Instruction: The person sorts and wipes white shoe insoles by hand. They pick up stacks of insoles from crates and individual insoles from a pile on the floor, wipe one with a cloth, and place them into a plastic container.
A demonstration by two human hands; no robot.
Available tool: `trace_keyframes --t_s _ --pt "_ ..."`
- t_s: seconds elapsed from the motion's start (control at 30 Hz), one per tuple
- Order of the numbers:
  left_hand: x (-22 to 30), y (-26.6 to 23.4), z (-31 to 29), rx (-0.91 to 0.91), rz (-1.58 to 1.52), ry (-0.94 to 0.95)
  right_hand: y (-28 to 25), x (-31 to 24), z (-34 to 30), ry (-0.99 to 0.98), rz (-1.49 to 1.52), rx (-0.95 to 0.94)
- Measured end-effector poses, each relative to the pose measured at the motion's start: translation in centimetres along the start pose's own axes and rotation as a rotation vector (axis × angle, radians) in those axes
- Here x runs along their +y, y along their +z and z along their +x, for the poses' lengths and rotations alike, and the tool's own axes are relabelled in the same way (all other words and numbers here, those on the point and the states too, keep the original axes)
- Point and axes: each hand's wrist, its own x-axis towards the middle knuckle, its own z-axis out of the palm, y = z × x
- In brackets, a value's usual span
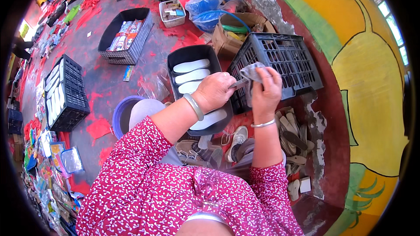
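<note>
Head view: our left hand (217, 89) is curled around a thin grey strip (239, 83), its long axis slanting up rightward to the grey cloth (250, 73) our right hand (267, 86) pinches, before the left edge of the plastic crate (286, 58)

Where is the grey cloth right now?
In the head view, above and right of centre: the grey cloth is in the right hand, against the dark plastic crate.
</note>
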Motion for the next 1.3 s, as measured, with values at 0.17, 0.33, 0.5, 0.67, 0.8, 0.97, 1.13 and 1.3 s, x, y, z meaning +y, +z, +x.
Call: trace_keyframes --t_s 0.17,0.33,0.5,0.67,0.8,0.97,1.13,1.3 --pt "-0.6 0.5 -0.1 0.020 -0.003 -0.063 1.0 -4.1 -1.7 -0.157 0.039 -0.086" --pt "-0.6 0.1 -0.1 -0.004 0.065 0.038 0.0 -1.4 -0.1 -0.120 -0.132 -0.038" --pt "0.3 -0.6 0.2 0.168 -0.179 0.100 -2.7 4.9 0.7 0.285 -0.034 -0.008" --pt "-0.2 -1.6 0.7 0.218 -0.299 -0.108 -4.5 5.5 1.2 0.896 0.974 0.035" --pt "0.2 -1.9 0.7 0.184 -0.450 -0.179 -3.9 6.1 1.0 0.958 1.282 0.076" --pt "0.6 -2.2 0.6 0.091 -0.994 -0.443 -3.4 5.6 0.5 0.963 1.331 -0.067" --pt "0.0 -3.0 1.1 0.019 -1.432 -0.623 -2.8 5.8 -0.1 0.949 1.400 -0.090" --pt "-0.7 -2.8 1.4 -0.089 -1.631 -0.681 -2.3 5.2 0.3 0.878 1.429 -0.008"
